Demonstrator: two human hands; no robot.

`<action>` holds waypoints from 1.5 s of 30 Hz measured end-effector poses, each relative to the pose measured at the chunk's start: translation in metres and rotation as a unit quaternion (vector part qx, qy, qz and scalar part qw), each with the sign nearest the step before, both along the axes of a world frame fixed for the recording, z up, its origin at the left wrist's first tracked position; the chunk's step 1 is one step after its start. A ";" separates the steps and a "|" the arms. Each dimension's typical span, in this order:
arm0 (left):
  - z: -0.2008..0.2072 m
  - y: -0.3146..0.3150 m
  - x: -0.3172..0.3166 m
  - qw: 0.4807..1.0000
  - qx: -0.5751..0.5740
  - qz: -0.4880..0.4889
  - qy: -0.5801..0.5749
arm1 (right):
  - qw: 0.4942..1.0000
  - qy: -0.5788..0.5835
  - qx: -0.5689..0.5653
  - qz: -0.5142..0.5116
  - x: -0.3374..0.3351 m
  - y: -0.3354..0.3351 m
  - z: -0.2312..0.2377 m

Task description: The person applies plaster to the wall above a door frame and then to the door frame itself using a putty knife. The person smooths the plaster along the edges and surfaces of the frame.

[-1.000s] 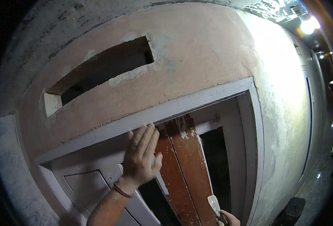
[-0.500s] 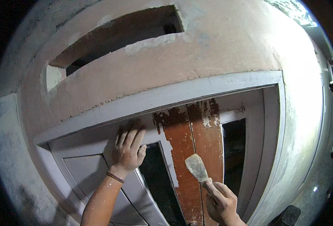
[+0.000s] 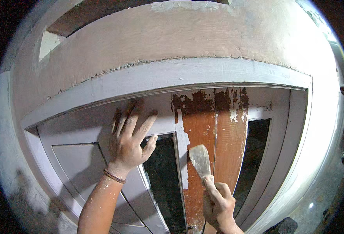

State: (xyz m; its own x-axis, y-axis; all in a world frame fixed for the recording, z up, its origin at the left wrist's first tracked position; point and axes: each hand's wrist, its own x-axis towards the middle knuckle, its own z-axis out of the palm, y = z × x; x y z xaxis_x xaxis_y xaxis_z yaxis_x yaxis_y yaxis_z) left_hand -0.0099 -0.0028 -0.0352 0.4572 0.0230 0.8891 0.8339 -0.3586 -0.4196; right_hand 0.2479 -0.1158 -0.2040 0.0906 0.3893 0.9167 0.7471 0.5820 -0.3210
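Note:
My right hand (image 3: 219, 202) is closed round the handle of a scraper (image 3: 200, 159), whose broad, smeared blade points up in front of the door. Behind the blade runs a brown strip (image 3: 230, 136) down the middle of the double door, where the pale paint is gone; ragged darker patches mark its top. My left hand (image 3: 131, 142), dusted white, has its fingers spread against the pale upper part of the left door leaf (image 3: 78, 130). A beaded bracelet (image 3: 114, 176) circles that wrist.
A pale door frame (image 3: 179, 76) juts out above and around the door. Dark glass panes (image 3: 160, 175) flank the brown strip. Over the frame is a plastered wall (image 3: 148, 46) with a slot opening (image 3: 90, 17). A dark object (image 3: 287, 226) shows at the lower right.
The view has tilted down and turned, so the wall opening sits higher and the door fills more of it. The scraper's blade has moved left, towards the strip's pale edge. My left hand's fingers are spread wider.

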 end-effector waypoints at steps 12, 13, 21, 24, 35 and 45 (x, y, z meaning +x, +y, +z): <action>0.002 -0.002 0.003 1.000 0.013 -0.006 -0.004 | 0.998 -0.018 0.051 -0.039 -0.012 -0.005 0.016; 0.003 -0.002 0.003 1.000 0.011 -0.010 -0.006 | 0.999 -0.018 0.018 -0.046 -0.012 -0.006 0.017; 0.001 0.000 0.002 1.000 0.001 -0.014 -0.012 | 0.998 -0.023 -0.021 -0.049 -0.008 -0.001 0.042; -0.001 0.000 0.002 0.999 -0.008 -0.024 -0.019 | 0.998 -0.025 0.048 -0.036 -0.011 -0.007 0.034; 0.000 0.000 0.001 1.000 -0.006 -0.022 -0.015 | 0.999 -0.019 0.003 -0.040 -0.002 -0.004 0.013; 0.002 -0.001 0.001 1.000 0.002 -0.013 -0.007 | 0.999 -0.018 -0.017 -0.043 -0.010 0.002 0.023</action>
State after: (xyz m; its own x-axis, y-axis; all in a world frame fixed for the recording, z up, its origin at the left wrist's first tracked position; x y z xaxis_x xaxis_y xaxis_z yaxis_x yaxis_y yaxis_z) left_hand -0.0086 -0.0039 -0.0327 0.4445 0.0081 0.8958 0.8305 -0.3784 -0.4087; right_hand 0.2376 -0.1142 -0.1810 0.0916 0.4130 0.9061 0.8052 0.5047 -0.3114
